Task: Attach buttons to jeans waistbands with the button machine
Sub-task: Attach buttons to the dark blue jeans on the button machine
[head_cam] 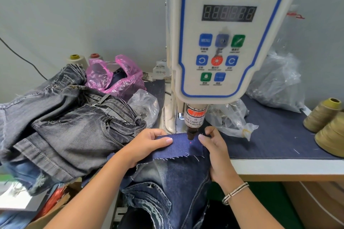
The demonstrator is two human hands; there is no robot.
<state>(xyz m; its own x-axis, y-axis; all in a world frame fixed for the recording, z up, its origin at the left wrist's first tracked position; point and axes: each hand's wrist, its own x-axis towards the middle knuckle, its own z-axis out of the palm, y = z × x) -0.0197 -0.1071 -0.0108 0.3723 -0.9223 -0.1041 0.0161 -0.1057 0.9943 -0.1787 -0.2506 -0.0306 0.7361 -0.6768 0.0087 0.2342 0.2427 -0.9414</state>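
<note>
- Waistband [183, 147] of dark blue jeans lies flat under the punch head [191, 135] of the button machine [223, 42], between the person's two hands. Likely held taut so the cloth sits smooth where the button goes.
- Left hand [147, 145]: fingers curled over the far edge of the band, thumb laid on top, pinching the cloth. It anchors the band's left stretch.
- Right hand [214, 147]: thumb pressed on top near the band's end, fingers tucked behind the edge, gripping the cloth just beside the punch.
- Red laser dot [191, 143] shows on the denim between the thumbs, just toward the wearer from the punch tip; judged an aiming mark.
- Right thumb is very near the punch: the tightest spot. A slip there risks a pinch.
- Left of the left hand, a pile of grey jeans [70, 121] crowds in; little room that way.
- Right of the right hand, a clear plastic bag [229, 119] sits near; beyond it open denim-covered tabletop [275, 135].
- Remaining jeans hang off the table edge toward the wearer.
</note>
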